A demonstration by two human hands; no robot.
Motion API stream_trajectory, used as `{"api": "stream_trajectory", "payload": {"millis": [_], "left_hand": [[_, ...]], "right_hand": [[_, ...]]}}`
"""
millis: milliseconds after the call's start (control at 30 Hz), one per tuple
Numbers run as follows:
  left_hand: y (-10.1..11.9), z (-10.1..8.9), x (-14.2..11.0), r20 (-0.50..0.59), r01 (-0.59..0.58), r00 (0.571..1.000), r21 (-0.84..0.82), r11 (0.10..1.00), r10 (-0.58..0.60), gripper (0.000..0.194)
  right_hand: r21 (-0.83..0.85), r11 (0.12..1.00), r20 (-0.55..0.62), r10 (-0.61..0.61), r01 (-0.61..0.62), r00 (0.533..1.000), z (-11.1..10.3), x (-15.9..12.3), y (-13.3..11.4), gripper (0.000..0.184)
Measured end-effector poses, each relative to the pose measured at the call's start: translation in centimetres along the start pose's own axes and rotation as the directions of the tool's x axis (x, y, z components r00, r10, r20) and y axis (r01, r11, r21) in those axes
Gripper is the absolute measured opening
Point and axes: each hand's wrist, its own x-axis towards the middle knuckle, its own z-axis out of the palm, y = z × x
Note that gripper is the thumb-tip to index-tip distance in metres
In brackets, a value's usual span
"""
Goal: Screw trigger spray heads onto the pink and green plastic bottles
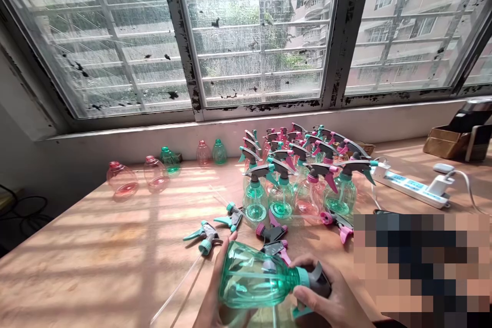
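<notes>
I hold a clear green spray bottle [255, 277] on its side, low in the view over the wooden table [115, 246]. My left hand [215, 300] cups the bottle's body from below, thumb up along its side. My right hand [326, 300] is wrapped round the grey and teal trigger head [315, 281] at the bottle's neck. Loose trigger heads lie just beyond: a teal one [205, 236], another teal one [232, 218], a pink one [271, 230] and a pink one [338, 223].
A cluster of several assembled green and pink spray bottles [303, 174] stands mid-table. Empty pink bottles [122, 179] and green bottles [169, 160] lie at the back left. A white power strip [411, 187] and a cardboard box [448, 141] sit at the right, below the window.
</notes>
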Motion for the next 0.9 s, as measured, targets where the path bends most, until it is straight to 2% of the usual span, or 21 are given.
{"api": "stream_trajectory", "payload": {"millis": [133,200,333,400,467,667,767,900], "left_hand": [[-0.1,-0.3,-0.2,0.065,0.009,0.998,-0.062,0.998,-0.005,0.106],[0.0,-0.6,-0.1,0.079,0.025,0.997,-0.068,0.997,-0.020,0.108],[0.5,-0.9,0.4,0.020,0.011,1.000,0.010,1.000,-0.011,0.095],[0.8,-0.9,0.7,-0.012,-0.002,1.000,0.019,1.000,0.002,0.084],[0.9,-0.7,0.8,-0.030,0.012,0.999,0.013,1.000,-0.012,0.080],[0.1,-0.8,0.1,0.045,0.000,0.999,-0.047,0.999,0.002,0.118],[-0.1,-1.0,-0.2,0.061,0.028,0.998,-0.106,0.994,-0.021,0.115],[-0.1,-0.5,-0.1,0.045,0.027,0.999,-0.049,0.998,-0.025,0.109]], "right_hand": [[-0.007,1.000,0.009,-0.006,0.006,1.000,0.0,0.0,0.0,0.053],[-0.001,1.000,0.009,-0.013,0.013,1.000,0.0,0.0,-0.1,0.053],[-0.005,1.000,-0.002,-0.001,0.001,1.000,0.1,-0.1,-0.4,0.056],[-0.026,1.000,-0.005,0.000,-0.001,1.000,0.1,-0.1,-0.5,0.056],[-0.043,0.999,-0.001,-0.001,0.001,1.000,0.1,-0.1,-0.7,0.057],[-0.030,0.999,0.014,0.023,-0.023,1.000,0.0,-0.1,-0.7,0.058],[-0.025,0.999,0.008,0.021,-0.021,1.000,0.0,-0.1,-0.6,0.058],[0.015,1.000,-0.011,0.011,-0.011,1.000,0.1,0.0,-0.4,0.054]]}}
